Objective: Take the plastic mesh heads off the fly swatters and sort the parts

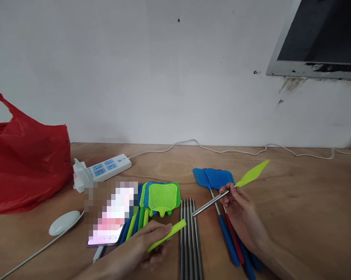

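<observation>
My left hand [150, 241] is closed on a lime-green plastic handle sleeve [167, 235], held just above the wooden table [294, 202]. My right hand [241, 210] pinches a silver metal rod [212, 202] with a lime-green swatter head [252, 174] on its far end, seen edge-on; the rod's free end points toward the green sleeve. Several bare metal rods [189, 233] lie side by side between my hands. A pile of green and blue swatter heads [163, 197] lies to the left. Finished blue swatters [213, 178] with blue and red handles [230, 241] lie under my right hand.
A red plastic bag [23, 163] stands at the left. A white power strip [102, 169] with its cable runs along the back. A white mouse [64, 222] and a phone [109, 221] lie at the front left. A dark window frame [318, 42] hangs top right.
</observation>
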{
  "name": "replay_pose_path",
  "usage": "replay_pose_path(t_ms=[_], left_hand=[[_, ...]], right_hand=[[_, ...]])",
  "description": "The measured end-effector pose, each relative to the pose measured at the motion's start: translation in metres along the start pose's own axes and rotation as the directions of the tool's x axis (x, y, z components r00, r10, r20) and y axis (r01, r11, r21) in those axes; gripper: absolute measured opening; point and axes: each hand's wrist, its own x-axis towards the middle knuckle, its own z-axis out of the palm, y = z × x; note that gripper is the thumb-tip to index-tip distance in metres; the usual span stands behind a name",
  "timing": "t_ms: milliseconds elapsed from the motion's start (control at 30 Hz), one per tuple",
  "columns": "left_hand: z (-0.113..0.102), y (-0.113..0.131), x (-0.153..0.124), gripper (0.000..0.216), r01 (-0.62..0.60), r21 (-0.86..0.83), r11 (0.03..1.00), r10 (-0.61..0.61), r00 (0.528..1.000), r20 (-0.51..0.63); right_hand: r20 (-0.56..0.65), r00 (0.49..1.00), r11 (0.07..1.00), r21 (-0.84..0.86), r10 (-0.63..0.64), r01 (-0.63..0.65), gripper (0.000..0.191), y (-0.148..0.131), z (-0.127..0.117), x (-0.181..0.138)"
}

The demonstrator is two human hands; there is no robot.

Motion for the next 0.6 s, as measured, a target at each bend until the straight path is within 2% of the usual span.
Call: replay_pose_path(t_ms=[33,100,167,233,433,500,600], left_hand=[[0.002,0.002,-0.002,0.051,-0.102,0.121,0.987,0.108,0.993,-0.043],[0.006,0.005,-0.005,0.045,-0.274,0.326,0.905,0.299,0.954,-0.029],[0.007,0.007,-0.006,0.037,-0.359,0.439,0.824,0.414,0.909,-0.033],[0.004,0.004,-0.006,0.033,-0.374,0.514,0.772,0.474,0.877,-0.075],[-0.006,-0.008,0.0,0.057,-0.389,0.601,0.698,0.595,0.782,-0.184],[-0.007,-0.007,0.001,0.053,-0.378,0.657,0.652,0.628,0.755,-0.189],[-0.009,-0.004,0.001,0.035,-0.347,0.739,0.578,0.676,0.711,-0.194]], right_hand=[[0.0,1.0,1.0,-0.012,-0.005,0.005,0.023,-0.001,0.0,0.0],[0.002,1.0,0.999,-0.042,0.006,-0.006,0.025,-0.002,0.0,-0.001],[0.006,1.0,0.997,-0.068,0.028,-0.028,0.028,0.0,0.002,-0.004],[0.012,0.999,0.995,-0.086,0.05,-0.049,0.03,0.003,0.004,-0.006],[0.015,0.996,0.989,-0.124,0.083,-0.081,0.032,0.003,0.004,-0.008],[0.01,0.996,0.988,-0.133,0.084,-0.081,0.033,0.003,0.003,-0.007],[0.006,0.996,0.986,-0.142,0.089,-0.087,0.034,0.003,0.003,-0.007]])
